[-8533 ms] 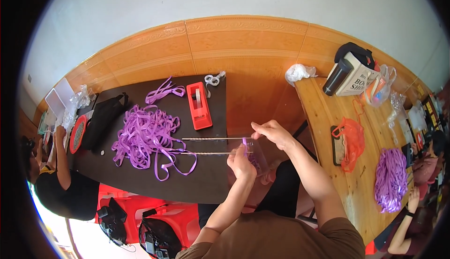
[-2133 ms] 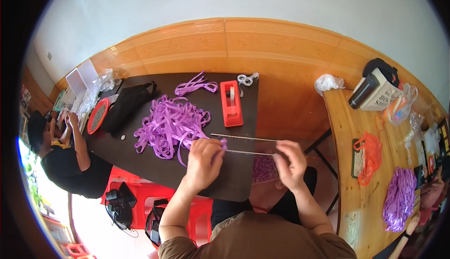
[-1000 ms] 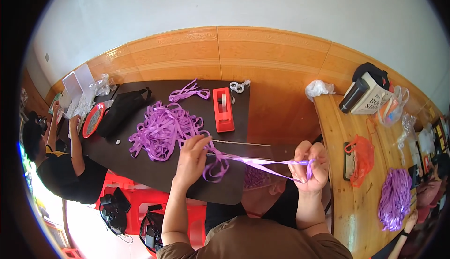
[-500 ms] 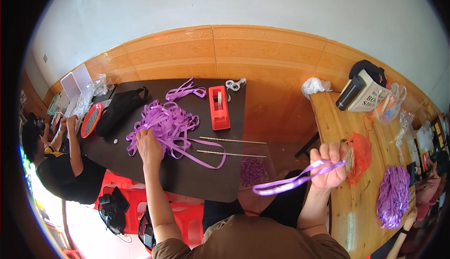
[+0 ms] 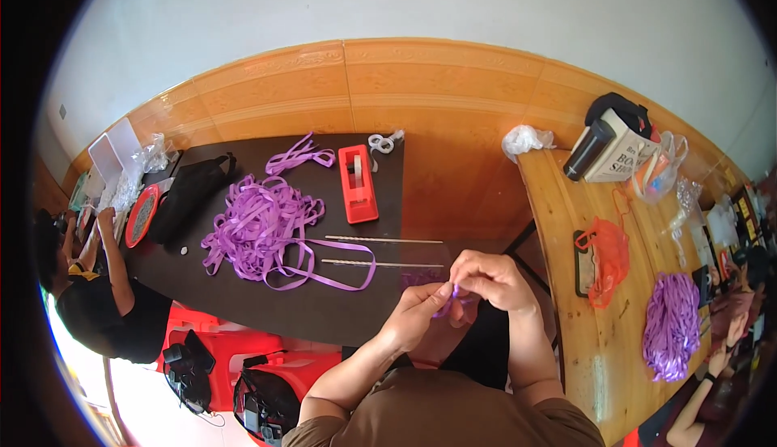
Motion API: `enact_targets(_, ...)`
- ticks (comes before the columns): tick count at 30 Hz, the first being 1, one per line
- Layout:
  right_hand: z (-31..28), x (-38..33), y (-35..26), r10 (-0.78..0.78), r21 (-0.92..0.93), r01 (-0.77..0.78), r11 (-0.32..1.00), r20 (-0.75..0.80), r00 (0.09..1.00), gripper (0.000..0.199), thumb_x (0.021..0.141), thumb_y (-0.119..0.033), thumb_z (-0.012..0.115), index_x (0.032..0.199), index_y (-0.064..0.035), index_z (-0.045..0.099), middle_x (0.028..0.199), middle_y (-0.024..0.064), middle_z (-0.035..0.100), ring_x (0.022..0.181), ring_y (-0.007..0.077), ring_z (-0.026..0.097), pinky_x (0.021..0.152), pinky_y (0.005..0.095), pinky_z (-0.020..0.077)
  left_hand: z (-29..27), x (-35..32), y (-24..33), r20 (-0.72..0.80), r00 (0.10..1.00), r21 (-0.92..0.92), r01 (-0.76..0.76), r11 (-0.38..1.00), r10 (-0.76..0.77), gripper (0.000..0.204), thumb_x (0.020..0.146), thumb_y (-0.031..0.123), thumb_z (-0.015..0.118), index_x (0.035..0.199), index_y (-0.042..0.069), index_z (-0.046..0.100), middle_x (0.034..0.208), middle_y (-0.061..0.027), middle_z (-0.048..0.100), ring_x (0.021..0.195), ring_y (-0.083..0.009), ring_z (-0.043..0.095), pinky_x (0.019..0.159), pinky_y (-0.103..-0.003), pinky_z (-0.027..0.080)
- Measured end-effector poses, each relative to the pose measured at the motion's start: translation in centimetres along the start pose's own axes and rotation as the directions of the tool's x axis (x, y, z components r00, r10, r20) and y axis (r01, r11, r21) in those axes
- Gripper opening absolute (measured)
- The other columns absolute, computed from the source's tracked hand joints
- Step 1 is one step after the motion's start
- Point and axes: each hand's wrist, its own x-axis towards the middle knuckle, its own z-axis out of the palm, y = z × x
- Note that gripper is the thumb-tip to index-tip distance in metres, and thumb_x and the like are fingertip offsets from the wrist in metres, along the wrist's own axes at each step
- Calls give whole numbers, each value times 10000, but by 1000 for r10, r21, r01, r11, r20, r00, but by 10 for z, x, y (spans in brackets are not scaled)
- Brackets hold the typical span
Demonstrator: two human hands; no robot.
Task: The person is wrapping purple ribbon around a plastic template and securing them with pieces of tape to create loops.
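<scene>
Head view, ribbon piece [image 5: 450, 296] (purple) between both grips

We see our own body from above at the near edge: a plain brown short-sleeved top covers our shoulders and chest, with no print or marking that we can make out. Both forearms are bare below the sleeves. Our left hand [image 5: 417, 317] and right hand [image 5: 490, 279] are bare too, with no gloves. Rings or a watch we cannot tell.
</scene>
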Motion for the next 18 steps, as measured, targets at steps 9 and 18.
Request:
enact_targets(9, -5, -10, 3, -38, -66, 40, 997, 33, 999, 228, 786, 28, 649, 1012, 3, 634, 833, 59, 586, 716, 119, 571, 627, 251, 460, -10, 4, 0, -44, 999, 43, 16, 999, -14, 194, 919, 169, 547, 858, 8, 638, 664, -27, 588, 588, -77, 506, 548, -189, 373)
enact_targets(18, 5, -8, 1, -277, -412, 302, 860, 122, 953, 181, 722, 68, 651, 894, 13, 635, 755, 106, 594, 637, 215, 597, 517, 279, 457, -21, -4, 20, 40, 996, 253, 62, 965, -75, 124, 878, 106, 607, 829, -2, 645, 688, -34, 599, 611, -77, 521, 547, -214, 416)
